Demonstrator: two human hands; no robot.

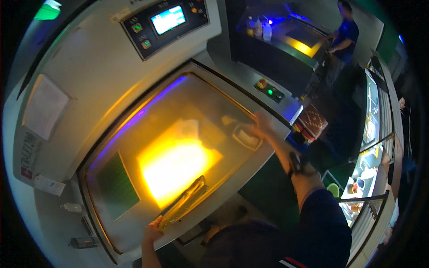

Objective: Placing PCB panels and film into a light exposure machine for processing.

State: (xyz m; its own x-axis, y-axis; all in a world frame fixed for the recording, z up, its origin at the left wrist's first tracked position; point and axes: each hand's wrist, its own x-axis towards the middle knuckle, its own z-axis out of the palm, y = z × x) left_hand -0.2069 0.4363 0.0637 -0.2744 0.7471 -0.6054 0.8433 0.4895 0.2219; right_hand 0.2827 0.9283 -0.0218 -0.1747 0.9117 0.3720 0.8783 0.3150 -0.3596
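Note:
My left hand (153, 230) is at the near edge of the glass bed, its fingers closed around the lower end of a long, narrow, shiny strip (187, 202). The strip lies slantwise along the front of the bed and reflects yellow light. At the bed's right side is my right hand (263, 126), blurred, beside a pale, rounded rectangular piece (247, 136). Whether its fingers grip that piece cannot be made out. Between the hands, a bright yellow-lit rectangle (174, 167) glows on the glass. A dark green sheet (115, 187) lies on the left part of the bed.
The bed has a raised frame (228, 96). A control panel with a screen (168, 19) is above, and a button box (270, 91) sits at the right corner. Another person (346, 38) stands at a similar machine. Lit shelves (368, 134) line the right.

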